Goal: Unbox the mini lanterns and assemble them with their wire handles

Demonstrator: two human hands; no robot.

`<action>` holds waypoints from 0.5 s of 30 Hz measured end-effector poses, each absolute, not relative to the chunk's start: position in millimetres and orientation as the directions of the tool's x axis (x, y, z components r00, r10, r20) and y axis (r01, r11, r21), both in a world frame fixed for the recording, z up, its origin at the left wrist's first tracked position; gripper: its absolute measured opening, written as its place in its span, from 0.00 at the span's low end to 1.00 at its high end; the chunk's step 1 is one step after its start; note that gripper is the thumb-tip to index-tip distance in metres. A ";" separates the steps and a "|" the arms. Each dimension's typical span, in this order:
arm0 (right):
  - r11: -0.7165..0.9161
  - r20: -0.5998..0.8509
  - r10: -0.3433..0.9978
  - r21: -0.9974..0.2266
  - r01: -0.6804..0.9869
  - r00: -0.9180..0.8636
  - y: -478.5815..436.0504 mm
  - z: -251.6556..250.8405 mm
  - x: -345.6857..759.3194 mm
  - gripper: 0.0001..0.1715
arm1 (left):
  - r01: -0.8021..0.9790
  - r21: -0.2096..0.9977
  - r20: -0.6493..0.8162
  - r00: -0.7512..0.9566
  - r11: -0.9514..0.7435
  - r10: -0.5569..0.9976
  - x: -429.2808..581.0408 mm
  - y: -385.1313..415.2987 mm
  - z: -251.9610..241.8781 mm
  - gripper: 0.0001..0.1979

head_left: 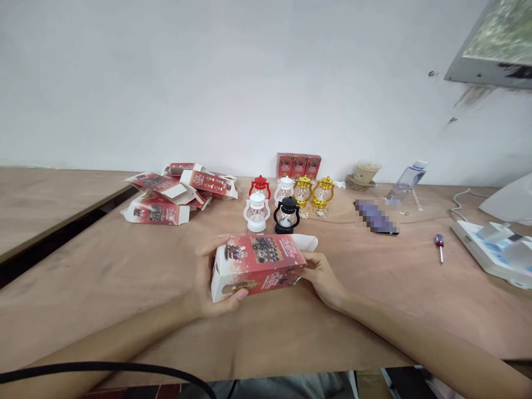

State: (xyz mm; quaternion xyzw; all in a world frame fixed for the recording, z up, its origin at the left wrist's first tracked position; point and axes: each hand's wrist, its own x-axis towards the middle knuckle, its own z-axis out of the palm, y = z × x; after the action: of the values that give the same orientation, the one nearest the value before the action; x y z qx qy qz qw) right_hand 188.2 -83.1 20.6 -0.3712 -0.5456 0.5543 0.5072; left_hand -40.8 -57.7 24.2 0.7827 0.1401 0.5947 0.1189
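A red printed cardboard box (266, 260) is held lying on its side above the near middle of the table, with a white flap (306, 242) standing open at its right end. My left hand (211, 288) wraps round the box's left end, thumb along the lower front edge. At the other end, my right hand (322, 277) grips beside the flap, its fingertips partly hidden by the box. Just behind it stand small lanterns: a black one (286, 216), a white one (256, 213), another white one (284, 191), a red one (260, 187) and gold ones (323, 192).
Several flattened or open red boxes (166, 194) are piled at the left. Closed red boxes (298, 166) stand against the wall. To the right are a cup (366, 173), a clear bottle (405, 183), a phone (376, 216), a screwdriver (440, 246) and a power strip (490, 249).
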 end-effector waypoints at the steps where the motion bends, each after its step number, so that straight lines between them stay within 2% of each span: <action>1: 0.103 0.138 0.967 -0.980 -0.169 -0.214 -83.2 20.7 188.2 0.17 | 0.083 0.351 0.896 0.261 -0.933 0.360 -40.7 -57.4 24.3 0.38; 5: 0.056 0.097 0.976 -0.977 -0.207 -0.193 -82.0 18.4 188.7 0.15 | 0.075 0.332 0.898 0.280 -0.940 0.339 -40.0 -57.0 24.9 0.39; 9: -0.002 0.027 0.994 -0.964 -0.266 -0.108 -80.8 17.9 189.0 0.13 | 0.058 0.366 0.890 0.269 -0.929 0.368 -37.6 -58.0 26.0 0.39; 15: 0.020 0.033 0.999 -0.941 -0.337 -0.033 -80.2 20.6 193.1 0.12 | 0.013 0.349 0.898 0.280 -0.937 0.339 -36.0 -59.8 28.8 0.38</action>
State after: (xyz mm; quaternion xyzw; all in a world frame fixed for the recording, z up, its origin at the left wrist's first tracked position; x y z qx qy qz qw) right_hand 193.1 -80.2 20.6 -0.3908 -0.4232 0.5807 0.5753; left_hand -36.0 -59.8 28.8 0.7881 0.1115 0.5894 0.1384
